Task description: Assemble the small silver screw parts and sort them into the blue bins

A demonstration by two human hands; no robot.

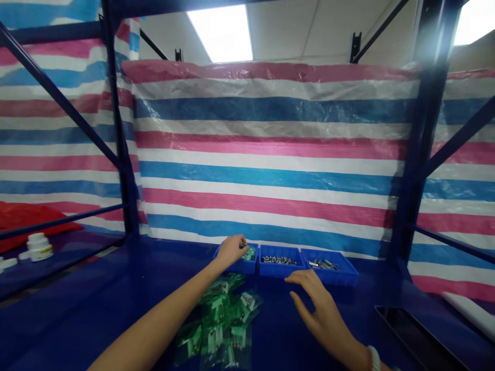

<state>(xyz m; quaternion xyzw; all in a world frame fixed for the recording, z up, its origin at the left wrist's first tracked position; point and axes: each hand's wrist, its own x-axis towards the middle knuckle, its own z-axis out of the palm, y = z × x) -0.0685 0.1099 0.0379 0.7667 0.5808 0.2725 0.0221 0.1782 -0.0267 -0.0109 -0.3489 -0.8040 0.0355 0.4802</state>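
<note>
My left hand (231,251) reaches over the left blue bin (247,267), its fingers pinched at a small item too tiny to make out. Inside that bin lie small pale-green pieces (250,253). My right hand (317,303) hovers in front of the right blue bin (340,277), thumb and fingers apart, holding nothing. Short silver metal pieces (324,264) lie in the right bin. Many small metal parts (279,260) cover the bottom of the middle blue bin (280,270). Below my left forearm, several clear green-tinted plastic bags (220,319) with small parts inside form a pile.
A dark tablet-like device (419,335) lies at the right, near a white object (469,314). A white bottle (39,247) and a red cloth or bag (31,224) are at the far left. Blue rack posts (417,149) and a striped sheet (270,170) enclose the blue surface.
</note>
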